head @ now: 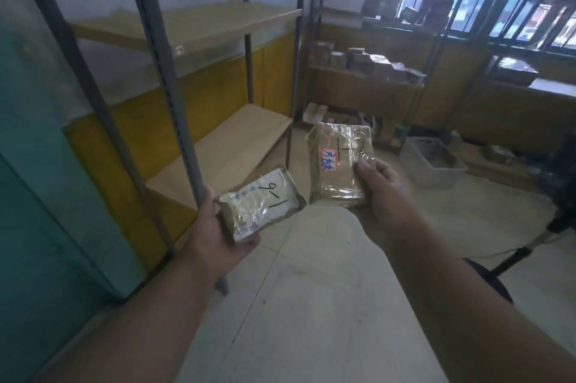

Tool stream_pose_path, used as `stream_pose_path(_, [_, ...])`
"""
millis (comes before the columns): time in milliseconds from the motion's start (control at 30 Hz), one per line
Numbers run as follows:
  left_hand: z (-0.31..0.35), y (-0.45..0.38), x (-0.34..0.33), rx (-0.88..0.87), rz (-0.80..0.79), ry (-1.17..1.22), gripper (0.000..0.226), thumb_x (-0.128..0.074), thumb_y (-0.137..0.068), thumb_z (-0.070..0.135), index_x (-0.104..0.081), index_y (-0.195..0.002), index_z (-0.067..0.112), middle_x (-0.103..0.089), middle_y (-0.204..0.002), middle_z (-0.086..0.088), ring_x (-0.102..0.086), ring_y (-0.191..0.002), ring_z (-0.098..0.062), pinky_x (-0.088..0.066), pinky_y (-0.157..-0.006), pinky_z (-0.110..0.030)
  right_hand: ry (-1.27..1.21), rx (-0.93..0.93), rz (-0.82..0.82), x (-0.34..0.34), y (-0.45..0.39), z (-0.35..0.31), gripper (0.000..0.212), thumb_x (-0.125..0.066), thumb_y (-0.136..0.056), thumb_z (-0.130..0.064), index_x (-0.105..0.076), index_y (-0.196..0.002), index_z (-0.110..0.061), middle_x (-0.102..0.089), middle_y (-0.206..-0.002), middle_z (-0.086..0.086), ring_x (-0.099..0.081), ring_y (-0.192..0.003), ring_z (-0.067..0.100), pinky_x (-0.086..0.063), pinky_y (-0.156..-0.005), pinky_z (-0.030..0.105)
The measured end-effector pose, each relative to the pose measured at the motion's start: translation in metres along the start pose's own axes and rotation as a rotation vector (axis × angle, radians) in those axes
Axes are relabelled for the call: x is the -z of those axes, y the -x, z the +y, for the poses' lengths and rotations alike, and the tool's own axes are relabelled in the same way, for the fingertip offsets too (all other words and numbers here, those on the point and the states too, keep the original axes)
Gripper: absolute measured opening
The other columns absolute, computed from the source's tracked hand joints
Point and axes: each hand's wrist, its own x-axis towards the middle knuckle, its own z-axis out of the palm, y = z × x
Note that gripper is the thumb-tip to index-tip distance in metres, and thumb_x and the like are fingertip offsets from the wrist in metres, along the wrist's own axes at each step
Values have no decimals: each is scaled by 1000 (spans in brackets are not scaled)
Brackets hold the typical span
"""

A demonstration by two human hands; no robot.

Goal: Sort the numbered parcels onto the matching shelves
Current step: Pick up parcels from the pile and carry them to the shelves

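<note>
Your left hand [218,226] grasps the parcel marked 9-1 [261,203] from below, just right of the grey shelf rack [174,71]. Your right hand [378,192] grips the brown parcel [338,161], further right of the rack.

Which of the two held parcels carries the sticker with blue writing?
The brown parcel in the right hand; the left hand holds the white-labelled parcel marked 9-1, no sticker.
</note>
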Motion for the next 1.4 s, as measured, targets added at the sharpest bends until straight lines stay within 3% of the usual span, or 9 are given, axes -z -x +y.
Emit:
stream_pose_path(200, [9,-59,-27,-135,-36,38,78,-44,-75,79,-78,-114,20,-71,-124,-12,-72,-99,-26,-59,-56,-29,-9,-69,-139,6,-112,-22,65,-83,-77,-28,-53,-133,-16,-72,-115,15,-73,-92,28,-57,-74,44])
stream_pose_path(467, [34,-139,-22,-165,326,40,34,-72,-75,18,-67,-107,11,-75,-100,-13,-74,-78,-28,-56,-55,-32,25,-154,-249,-18,-225,-3,68,-78,-74,-24,-51,-135,-13,-73,-114,15,-73,-88,27,-58,-68,40])
stream_pose_path(600, [39,-163,-35,-187,492,12,33,-76,-69,17,-66,-100,10,-73,-102,-7,-72,-89,-26,-56,-63,-38,65,-208,-316,-16,-272,-7,60,-78,-78,-23,-54,-132,-13,-71,-117,17,-72,-91,28,-60,-77,47])
stream_pose_path(733, [33,-174,-35,-257,664,24,39,-77,-78,13,-53,-108,12,-48,-116,-7,-49,-115,-25,-53,-67,-40,75,-291,-398,-23,-318,4,61,-76,-79,-22,-52,-133,-7,-67,-123,23,-72,-89,28,-59,-63,41])
stream_pose_path(833, [18,-175,-40,-362,748,114,53,-75,-67,17,-56,-117,15,-53,-116,-11,-51,-109,-24,-51,-65,-35,90,-397,-483,-31,-349,23,63,-77,-80,-22,-51,-135,-8,-71,-116,18,-74,-90,27,-59,-65,40])
stream_pose_path(933, [-13,-175,-52,-492,797,263,23,-60,-89,13,-65,-111,10,-76,-100,-8,-72,-78,-19,-52,-53,-27,150,-513,-600,-36,-372,42,55,-74,-86,-20,-51,-135,-9,-75,-107,12,-74,-89,24,-59,-68,42])
stream_pose_path(1033, [-40,-174,-53,-504,1006,295,14,-51,-97,13,-65,-101,15,-77,-80,-3,-67,-54,-13,-38,-40,-18,213,-570,-657,-42,-385,62,42,-70,-92,-18,-55,-131,-12,-77,-101,7,-75,-84,21,-58,-78,49])
stream_pose_path(1133, [-62,-160,-44,-482,1173,274,9,-56,-95,15,-65,-98,16,-75,-75,0,-67,-54,-13,-36,-41,-21,275,-650,-670,-52,-381,89,35,-70,-93,-19,-57,-125,-19,-78,-93,1,-74,-82,21,-57,-70,42])
stream_pose_path(1400, [-90,-153,1,-353,1279,292,15,-61,-93,15,-64,-108,15,-72,-93,-7,-66,-77,-22,-45,-57,-30,573,-622,-641,-65,-381,173,40,-77,-85,-34,-59,-120,-26,-78,-84,-8,-76,-73,14,-61,-64,39])
